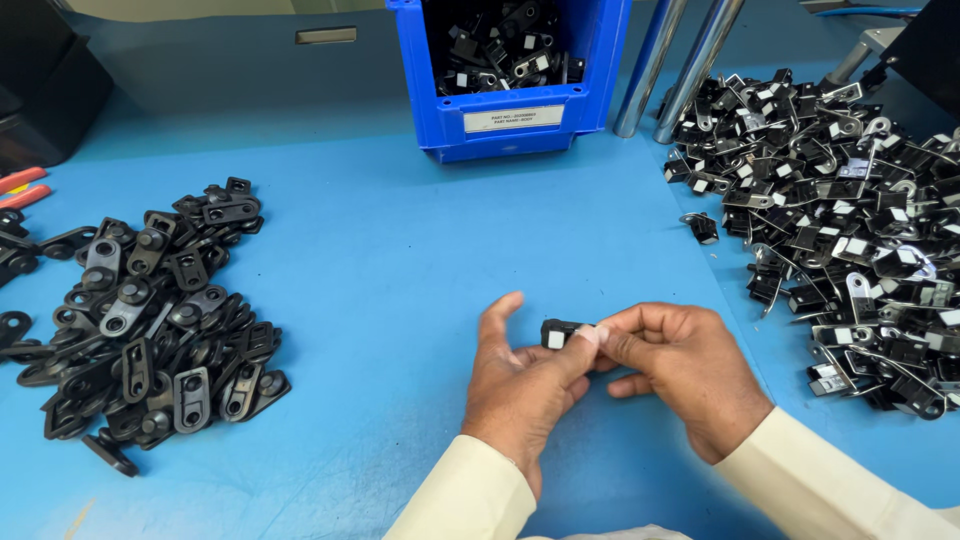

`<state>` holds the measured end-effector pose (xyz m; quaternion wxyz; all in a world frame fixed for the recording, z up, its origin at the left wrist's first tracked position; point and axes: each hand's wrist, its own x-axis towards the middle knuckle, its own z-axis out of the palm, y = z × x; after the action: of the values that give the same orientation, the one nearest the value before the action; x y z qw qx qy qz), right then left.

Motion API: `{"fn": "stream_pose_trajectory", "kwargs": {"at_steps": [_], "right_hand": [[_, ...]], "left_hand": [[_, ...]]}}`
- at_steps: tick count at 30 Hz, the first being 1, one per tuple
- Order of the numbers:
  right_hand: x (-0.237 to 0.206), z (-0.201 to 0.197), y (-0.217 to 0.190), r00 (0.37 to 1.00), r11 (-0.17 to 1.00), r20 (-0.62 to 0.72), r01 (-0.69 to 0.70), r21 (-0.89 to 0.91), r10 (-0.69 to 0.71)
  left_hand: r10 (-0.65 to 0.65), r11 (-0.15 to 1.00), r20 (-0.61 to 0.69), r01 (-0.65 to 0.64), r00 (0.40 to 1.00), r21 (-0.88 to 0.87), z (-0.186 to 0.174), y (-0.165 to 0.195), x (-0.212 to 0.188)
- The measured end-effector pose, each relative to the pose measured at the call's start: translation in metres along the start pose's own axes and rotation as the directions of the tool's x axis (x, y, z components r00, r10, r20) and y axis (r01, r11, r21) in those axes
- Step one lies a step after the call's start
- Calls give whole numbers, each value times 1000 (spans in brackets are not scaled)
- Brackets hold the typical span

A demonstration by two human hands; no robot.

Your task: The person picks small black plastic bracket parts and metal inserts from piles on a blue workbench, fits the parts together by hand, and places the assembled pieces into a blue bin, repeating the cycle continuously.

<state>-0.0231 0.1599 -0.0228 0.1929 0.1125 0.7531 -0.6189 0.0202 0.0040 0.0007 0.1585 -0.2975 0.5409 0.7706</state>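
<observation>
A small black clip part [560, 333] with a white patch is pinched between both hands just above the blue table, near its front middle. My left hand [520, 385] holds it from below with thumb and fingers. My right hand [680, 365] grips its right end with thumb and forefinger. Cream sleeves cover both wrists.
A pile of flat black plastic brackets [150, 320] lies at the left. A large heap of black and metal clip parts [850, 230] fills the right side. A blue bin [515, 75] of similar parts stands at the back, with two metal rods [680, 65] beside it. Red-handled pliers [20, 188] lie far left.
</observation>
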Motion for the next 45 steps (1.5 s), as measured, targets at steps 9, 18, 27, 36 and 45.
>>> {"fn": "stream_pose_trajectory", "kwargs": {"at_steps": [9, 18, 27, 36, 45], "right_hand": [[5, -1, 12, 991, 965, 79, -123, 233, 108], [-3, 27, 11, 981, 960, -169, -45, 277, 94], [-15, 28, 1, 988, 965, -132, -42, 259, 79], [-8, 30, 6, 983, 924, -153, -35, 380, 100], [-24, 20, -14, 975, 923, -60, -181, 338, 214]], "left_hand": [[-19, 995, -13, 17, 1000, -95, 2, 7, -1], [53, 997, -264, -66, 963, -40, 15, 7, -6], [-94, 958, -52, 76, 994, -275, 5, 7, -4], [70, 986, -263, -106, 962, -125, 20, 1, -5], [-54, 982, -205, 15, 977, -188, 16, 9, -5]]}}
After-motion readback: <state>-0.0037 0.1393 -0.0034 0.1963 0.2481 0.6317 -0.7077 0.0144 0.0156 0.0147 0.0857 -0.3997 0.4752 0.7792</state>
